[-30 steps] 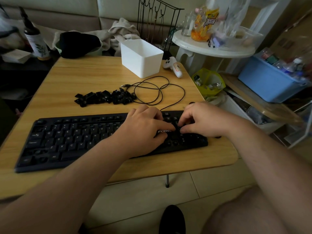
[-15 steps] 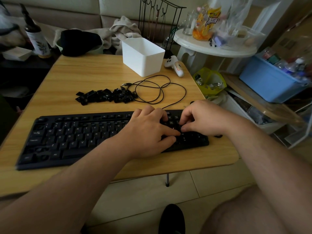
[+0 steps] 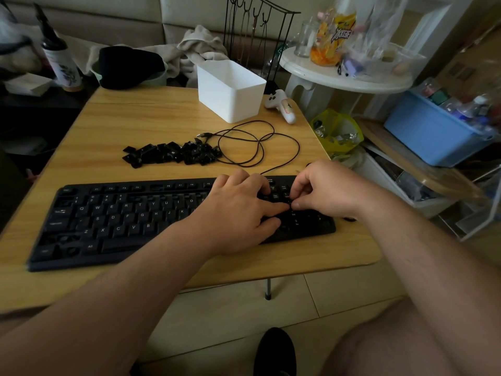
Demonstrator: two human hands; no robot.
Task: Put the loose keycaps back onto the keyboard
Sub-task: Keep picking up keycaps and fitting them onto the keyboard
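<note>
White bin [image 3: 230,90] contents hidden; both hands' [image 3: 238,213] [image 3: 322,188] grips unclear on the keyboard [image 3: 122,221].

A light wooden table [image 3: 151,115] carries a black keyboard [image 3: 113,221] along its near edge. Behind that lies a heap of loose black keycaps [image 3: 170,154], with a coiled black cable [image 3: 254,143] just to their right. A white plastic bin [image 3: 230,90] stands toward the far edge, a white controller [image 3: 282,105] beside it.
</note>
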